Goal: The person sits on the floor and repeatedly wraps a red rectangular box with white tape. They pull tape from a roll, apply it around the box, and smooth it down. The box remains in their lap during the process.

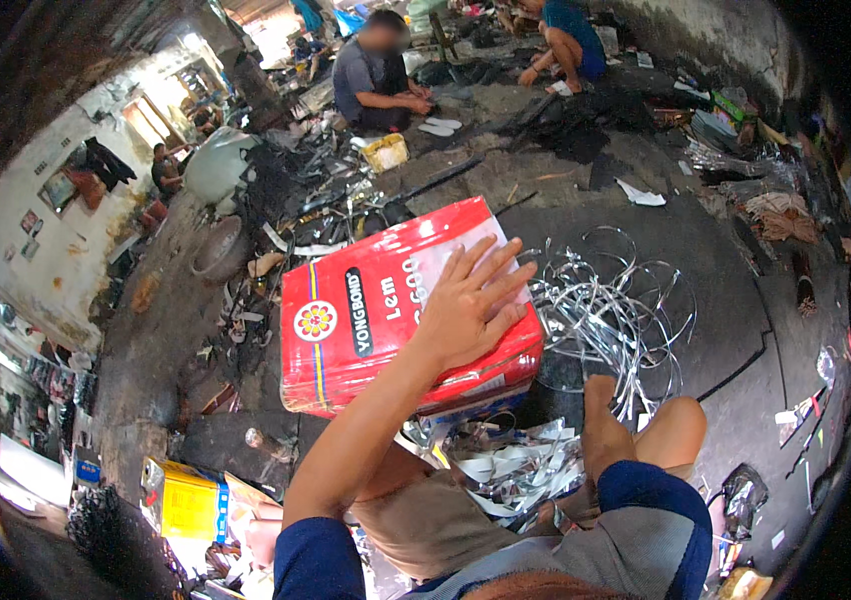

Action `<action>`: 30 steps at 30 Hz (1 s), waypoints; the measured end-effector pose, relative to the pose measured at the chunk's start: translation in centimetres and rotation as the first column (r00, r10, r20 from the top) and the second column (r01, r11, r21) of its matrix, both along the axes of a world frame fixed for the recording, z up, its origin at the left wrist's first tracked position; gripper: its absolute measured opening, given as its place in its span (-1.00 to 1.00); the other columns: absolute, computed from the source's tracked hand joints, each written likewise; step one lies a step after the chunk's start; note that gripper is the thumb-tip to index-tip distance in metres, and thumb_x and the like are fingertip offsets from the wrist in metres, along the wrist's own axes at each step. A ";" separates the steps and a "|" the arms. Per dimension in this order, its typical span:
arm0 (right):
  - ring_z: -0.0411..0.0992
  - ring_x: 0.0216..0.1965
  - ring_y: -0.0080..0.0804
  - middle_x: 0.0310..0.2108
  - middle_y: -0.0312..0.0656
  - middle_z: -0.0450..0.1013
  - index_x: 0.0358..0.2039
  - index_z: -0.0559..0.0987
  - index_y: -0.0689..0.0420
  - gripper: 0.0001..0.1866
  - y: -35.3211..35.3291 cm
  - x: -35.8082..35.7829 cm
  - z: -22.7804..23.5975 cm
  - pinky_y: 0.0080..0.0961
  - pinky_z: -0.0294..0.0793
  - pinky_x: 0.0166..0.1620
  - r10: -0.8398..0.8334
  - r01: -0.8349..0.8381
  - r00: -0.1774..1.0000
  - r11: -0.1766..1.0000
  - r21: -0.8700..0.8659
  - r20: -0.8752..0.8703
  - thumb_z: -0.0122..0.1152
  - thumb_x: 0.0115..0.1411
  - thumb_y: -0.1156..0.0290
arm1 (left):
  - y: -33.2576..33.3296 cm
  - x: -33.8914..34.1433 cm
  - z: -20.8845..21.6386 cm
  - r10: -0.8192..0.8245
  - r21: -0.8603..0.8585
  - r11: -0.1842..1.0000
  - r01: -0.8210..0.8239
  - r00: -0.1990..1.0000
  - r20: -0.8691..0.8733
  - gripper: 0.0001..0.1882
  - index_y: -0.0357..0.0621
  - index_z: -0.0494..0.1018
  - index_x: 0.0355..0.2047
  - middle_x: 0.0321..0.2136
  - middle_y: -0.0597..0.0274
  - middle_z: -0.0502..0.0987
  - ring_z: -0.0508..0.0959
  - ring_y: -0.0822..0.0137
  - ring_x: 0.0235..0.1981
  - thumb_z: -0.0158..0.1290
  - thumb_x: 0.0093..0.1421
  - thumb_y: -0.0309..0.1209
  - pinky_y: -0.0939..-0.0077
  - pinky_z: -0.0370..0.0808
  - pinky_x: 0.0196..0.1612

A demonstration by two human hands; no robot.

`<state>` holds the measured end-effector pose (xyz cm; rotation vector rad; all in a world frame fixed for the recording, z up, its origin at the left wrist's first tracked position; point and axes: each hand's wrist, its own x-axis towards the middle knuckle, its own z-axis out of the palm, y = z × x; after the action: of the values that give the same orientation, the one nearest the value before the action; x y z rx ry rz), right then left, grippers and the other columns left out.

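My left hand (471, 305) lies with its fingers spread on a pale flat piece (479, 252), at the right end of a large red box (331, 300). The box has a glossy face with a flower emblem, and it stands tilted in front of me. My right hand (600, 395) is low, beside the box's right end and next to a tangle of shiny silver strips (616, 325). Its fingers are hidden, so whether it holds anything does not show. White and silver scraps (526, 465) are heaped between my legs, below the box.
A yellow box (186, 500) stands at the lower left. A black plastic bag (745, 500) lies at the lower right. Dark scraps (291, 180) litter the floor beyond the box. Two people sit or crouch farther off, one near a pair of white soles (439, 127).
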<state>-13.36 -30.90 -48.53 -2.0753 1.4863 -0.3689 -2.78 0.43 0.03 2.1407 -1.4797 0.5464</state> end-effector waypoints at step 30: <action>0.52 0.04 -0.06 -0.05 0.04 0.58 0.03 0.58 0.23 -0.58 23.8 -9.5 18.3 -0.19 0.49 0.11 0.931 -0.956 -0.024 -0.128 0.264 0.365 0.11 0.19 0.33 | 3.3 -16.6 -3.8 -0.132 -0.237 0.969 0.064 0.950 -0.283 -0.64 -0.12 0.58 -0.03 0.00 0.04 0.55 0.58 0.04 0.00 0.23 0.15 -0.35 0.22 0.55 0.05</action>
<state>-22.82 -7.13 -30.24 -2.0499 -0.3996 0.5232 -19.41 3.70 -3.79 1.8669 -1.2834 0.3214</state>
